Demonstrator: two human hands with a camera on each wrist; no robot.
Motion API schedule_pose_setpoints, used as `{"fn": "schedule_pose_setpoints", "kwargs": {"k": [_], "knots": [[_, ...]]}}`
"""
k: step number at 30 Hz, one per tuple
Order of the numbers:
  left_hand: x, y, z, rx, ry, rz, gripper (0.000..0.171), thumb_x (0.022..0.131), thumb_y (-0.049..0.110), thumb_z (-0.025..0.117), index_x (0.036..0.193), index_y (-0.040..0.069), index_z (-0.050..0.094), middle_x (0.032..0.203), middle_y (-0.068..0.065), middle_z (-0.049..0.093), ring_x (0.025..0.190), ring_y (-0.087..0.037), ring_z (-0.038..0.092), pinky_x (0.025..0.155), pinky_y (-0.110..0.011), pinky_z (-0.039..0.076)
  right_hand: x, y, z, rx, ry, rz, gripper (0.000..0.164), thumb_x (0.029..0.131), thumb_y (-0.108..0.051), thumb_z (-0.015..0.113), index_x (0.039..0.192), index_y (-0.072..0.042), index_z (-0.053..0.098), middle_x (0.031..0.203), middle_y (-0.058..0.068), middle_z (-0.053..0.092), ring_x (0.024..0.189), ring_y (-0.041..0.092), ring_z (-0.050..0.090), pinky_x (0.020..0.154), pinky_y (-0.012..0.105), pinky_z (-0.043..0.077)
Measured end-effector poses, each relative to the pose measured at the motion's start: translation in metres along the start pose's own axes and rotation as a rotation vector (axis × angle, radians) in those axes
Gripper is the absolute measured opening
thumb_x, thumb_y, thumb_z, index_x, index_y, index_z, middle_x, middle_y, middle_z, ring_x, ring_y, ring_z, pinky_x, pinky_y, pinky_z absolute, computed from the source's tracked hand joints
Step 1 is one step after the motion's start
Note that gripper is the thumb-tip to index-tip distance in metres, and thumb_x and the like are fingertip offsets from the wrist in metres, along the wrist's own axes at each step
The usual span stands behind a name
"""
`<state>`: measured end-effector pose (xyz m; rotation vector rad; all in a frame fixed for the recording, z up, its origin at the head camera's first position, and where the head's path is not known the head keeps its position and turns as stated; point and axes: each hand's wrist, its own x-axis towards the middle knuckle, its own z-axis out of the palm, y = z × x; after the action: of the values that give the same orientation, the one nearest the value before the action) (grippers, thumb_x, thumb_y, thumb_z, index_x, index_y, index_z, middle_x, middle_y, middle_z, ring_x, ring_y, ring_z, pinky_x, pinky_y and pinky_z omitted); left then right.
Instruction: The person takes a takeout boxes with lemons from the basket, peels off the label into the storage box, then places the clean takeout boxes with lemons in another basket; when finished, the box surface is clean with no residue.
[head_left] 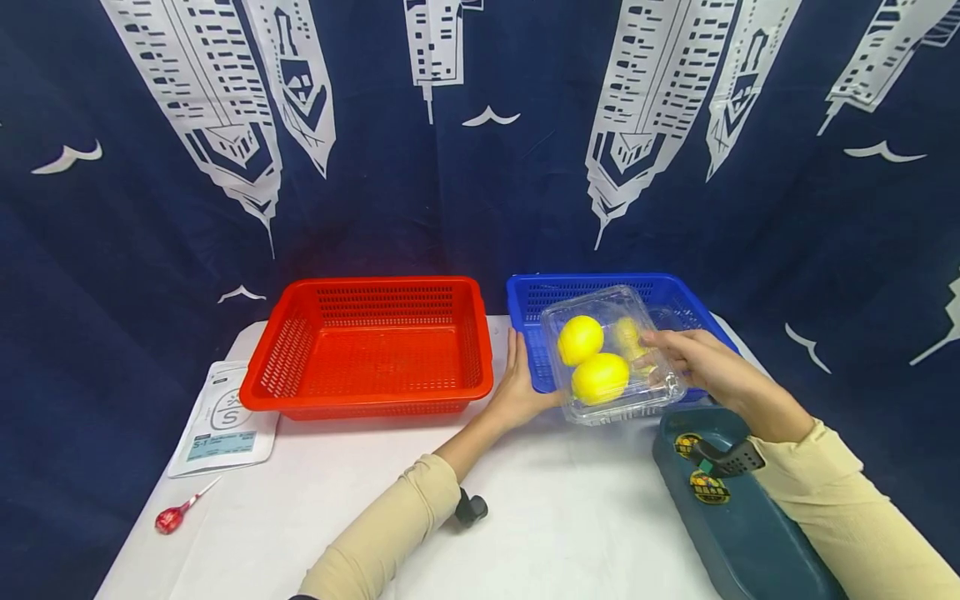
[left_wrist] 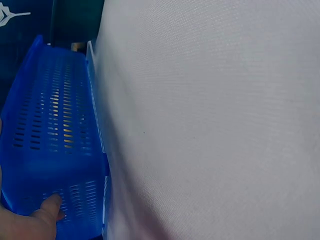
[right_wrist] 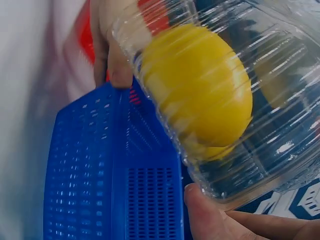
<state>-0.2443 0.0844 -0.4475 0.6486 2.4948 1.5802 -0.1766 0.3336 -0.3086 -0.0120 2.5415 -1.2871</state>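
A clear plastic container (head_left: 558, 333) is held tilted above the front part of a blue basket (head_left: 678, 292). My right hand (head_left: 701, 367) grips it by its right side, thumb below in the right wrist view. Two lemons (head_left: 600, 379) lie in the container, and a duller yellow lumpy thing (head_left: 627, 333) shows blurred through the plastic beside them. At the basket's left front corner, my left hand (head_left: 517, 393) rests with straight fingers along the end and its thumb against the wall. The thumb's contact shows in the left wrist view on the blue basket (left_wrist: 55, 165).
Left of the blue basket stands a red basket (head_left: 375, 400). A white pouch (head_left: 225, 425) and a red lollipop (head_left: 171, 519) lie at the table's left. Under my right forearm is a dark green tray (head_left: 701, 525). A dark cloth (head_left: 450, 208) hangs behind.
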Motion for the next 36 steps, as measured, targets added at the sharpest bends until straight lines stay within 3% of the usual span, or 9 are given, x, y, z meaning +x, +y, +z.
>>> {"fn": "schedule_pose_setpoints", "kwargs": {"k": [3,5,7,10,12,14,18,27,36], "knots": [[0.0,0.0,0.0,0.005,0.003,-0.009,0.126,0.074,0.037,0.082,0.156,0.004,-0.008,0.164,-0.004,-0.019,0.152,-0.032,0.011,0.122,-0.046,0.025,0.009,-0.002,-0.003,-0.018,-0.019,0.014,0.073,0.101,-0.051,0.037,0.146,0.007,0.036,0.146,0.031,0.042,0.122,0.043,0.052,0.106,0.055,0.045],[0.0,0.0,0.001,0.006,0.005,-0.012,0.125,0.074,0.037,0.082,0.156,0.005,-0.008,0.164,-0.003,-0.019,0.152,-0.032,0.011,0.122,-0.045,0.025,0.015,-0.002,-0.005,-0.012,-0.024,0.019,0.074,0.101,-0.052,0.037,0.145,0.007,0.036,0.141,0.034,0.045,0.125,0.049,0.046,0.108,0.058,0.042],[-0.001,0.001,0.001,0.001,0.007,-0.01,0.125,0.074,0.037,0.081,0.156,0.006,-0.008,0.164,-0.003,-0.019,0.153,-0.031,0.01,0.122,-0.046,0.025,0.021,-0.003,-0.008,0.008,-0.025,0.022,0.073,0.101,-0.051,0.038,0.143,0.008,0.038,0.105,0.028,0.06,0.098,0.041,0.055,0.095,0.045,0.051],[-0.001,0.001,0.0,0.0,0.003,-0.018,0.127,0.074,0.041,0.081,0.156,0.01,-0.01,0.164,0.001,-0.021,0.153,-0.03,0.007,0.122,-0.047,0.024,0.031,-0.004,-0.012,0.027,-0.024,0.026,0.069,0.101,-0.05,0.039,0.14,0.007,0.04,0.068,0.007,0.027,0.064,0.025,0.028,0.07,0.034,0.039],[-0.002,0.001,0.0,0.003,0.002,-0.021,0.127,0.075,0.044,0.081,0.156,0.011,-0.011,0.163,0.002,-0.022,0.153,-0.03,0.006,0.122,-0.049,0.023,0.037,-0.004,-0.015,0.02,-0.031,0.027,0.072,0.101,-0.052,0.038,0.144,0.006,0.037,0.072,0.005,0.04,0.07,0.018,0.034,0.077,0.031,0.041],[-0.002,0.001,0.0,0.008,-0.001,-0.028,0.127,0.075,0.046,0.08,0.156,0.013,-0.011,0.163,0.003,-0.022,0.153,-0.029,0.005,0.122,-0.049,0.023,0.043,-0.004,-0.017,0.013,-0.043,0.026,0.077,0.1,-0.055,0.036,0.148,0.005,0.032,0.099,0.021,0.06,0.091,0.025,0.053,0.094,0.041,0.047],[-0.002,0.002,0.0,0.006,-0.008,-0.041,0.127,0.074,0.048,0.08,0.156,0.014,-0.011,0.163,0.005,-0.022,0.154,-0.028,0.005,0.121,-0.051,0.023,0.054,-0.003,-0.018,0.025,-0.054,0.035,0.083,0.099,-0.059,0.036,0.153,0.002,0.023,0.149,0.031,0.038,0.133,0.043,0.044,0.111,0.059,0.039],[-0.003,0.003,-0.001,0.007,-0.005,-0.054,0.127,0.074,0.05,0.079,0.157,0.014,-0.009,0.163,0.007,-0.022,0.154,-0.026,0.006,0.121,-0.052,0.023,0.076,0.003,-0.014,0.089,-0.049,0.055,0.077,0.099,-0.056,0.037,0.153,-0.002,0.026,0.143,0.031,0.044,0.09,0.011,0.06,0.083,0.022,0.054],[-0.002,0.0,0.0,0.002,-0.001,-0.058,0.126,0.074,0.051,0.079,0.157,0.017,-0.01,0.162,0.01,-0.023,0.153,-0.027,0.008,0.121,-0.053,0.024,0.095,0.013,-0.007,0.117,-0.067,0.057,0.07,0.101,-0.053,0.033,0.155,-0.009,0.023,0.146,0.033,0.039,0.096,0.014,0.065,0.091,0.031,0.058]]}}
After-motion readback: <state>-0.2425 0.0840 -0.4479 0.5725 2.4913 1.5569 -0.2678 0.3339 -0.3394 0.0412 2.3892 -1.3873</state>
